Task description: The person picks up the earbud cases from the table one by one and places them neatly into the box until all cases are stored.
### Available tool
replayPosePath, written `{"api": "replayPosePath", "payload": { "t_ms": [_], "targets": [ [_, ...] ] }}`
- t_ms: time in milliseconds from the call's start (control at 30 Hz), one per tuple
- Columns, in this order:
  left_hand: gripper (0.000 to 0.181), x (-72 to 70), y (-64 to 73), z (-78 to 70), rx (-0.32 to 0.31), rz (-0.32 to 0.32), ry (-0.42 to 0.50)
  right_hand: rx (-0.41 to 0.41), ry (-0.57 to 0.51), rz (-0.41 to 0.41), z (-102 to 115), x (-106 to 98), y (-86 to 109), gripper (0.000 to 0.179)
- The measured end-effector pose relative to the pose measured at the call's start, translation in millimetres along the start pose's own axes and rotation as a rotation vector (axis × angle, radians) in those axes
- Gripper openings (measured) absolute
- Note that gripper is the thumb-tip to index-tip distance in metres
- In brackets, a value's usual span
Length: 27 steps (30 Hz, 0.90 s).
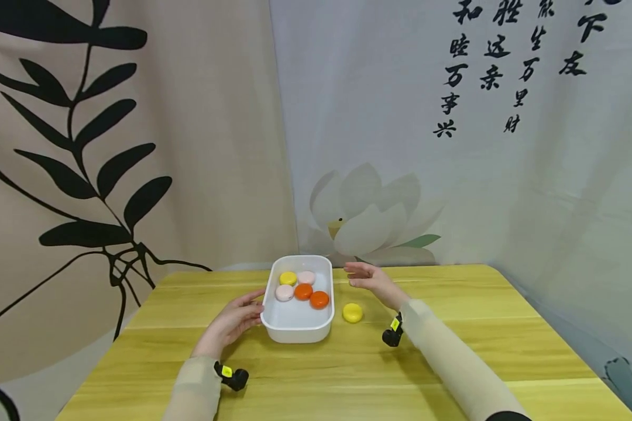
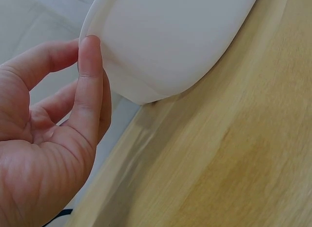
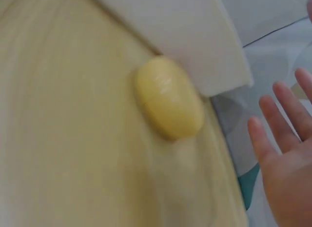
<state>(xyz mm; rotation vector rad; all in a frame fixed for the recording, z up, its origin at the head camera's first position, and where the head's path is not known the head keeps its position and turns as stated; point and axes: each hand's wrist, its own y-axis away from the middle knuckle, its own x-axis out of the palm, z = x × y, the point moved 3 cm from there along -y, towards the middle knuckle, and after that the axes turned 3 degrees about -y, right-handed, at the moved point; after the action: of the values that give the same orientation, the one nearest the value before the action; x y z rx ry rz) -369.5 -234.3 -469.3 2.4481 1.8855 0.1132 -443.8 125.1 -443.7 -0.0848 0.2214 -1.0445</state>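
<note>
tray: white rounded-rectangle tray [image 1: 297, 325] on yellow wooden table [image 1: 453, 351], about mid-table, nearer the far edge. Long axis runs away from the wearer, near short end toward the body, far short end toward the wall.
tray contents: five round pieces bunched in the far half: yellow [image 1: 288, 278], pale pink [image 1: 306, 277], second pale pink [image 1: 284, 292], orange [image 1: 303, 291], second orange [image 1: 319, 300]. Near half bare.
loose piece: yellow disc [image 1: 353, 313] flat on the table, just right of the tray's right wall, apart from it. No clear long axis; round from above, reads as an oval in the blurred right wrist view [image 3: 169, 97].
left hand: [image 1: 235, 320] at the tray's left wall, fingers straight-ish and relaxed, tips against the rim. Left wrist view shows thumb [image 2: 88, 85] touching the tray's outer lip [image 2: 170, 41]; not curled round it.
right hand: [image 1: 367, 277] hovering past the tray's far right corner, fingers spread and loose, holding nothing. Well clear of the yellow disc.
backdrop: printed cloth behind, black leaves left, lotus and calligraphy right.
</note>
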Motion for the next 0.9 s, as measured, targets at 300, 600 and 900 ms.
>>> {"api": "replayPosePath", "payload": {
  "t_ms": [300, 600, 900],
  "targets": [
    [0.059, 0.7, 0.6, 0.0, -0.005, 0.008, 0.015, 0.090, 0.041, 0.092, -27.8, 2.6, 17.9, 0.062],
    [0.060, -1.8, 0.8, 2.0, 0.007, 0.015, 0.008, 0.137, 0.064, 0.135, -36.0, 10.4, 25.5, 0.060],
    [0.058, 0.0, -0.4, 3.0, 0.001, -0.006, 0.004, 0.145, 0.120, 0.172, -36.8, 10.6, 27.7, 0.055]
  ]
}}
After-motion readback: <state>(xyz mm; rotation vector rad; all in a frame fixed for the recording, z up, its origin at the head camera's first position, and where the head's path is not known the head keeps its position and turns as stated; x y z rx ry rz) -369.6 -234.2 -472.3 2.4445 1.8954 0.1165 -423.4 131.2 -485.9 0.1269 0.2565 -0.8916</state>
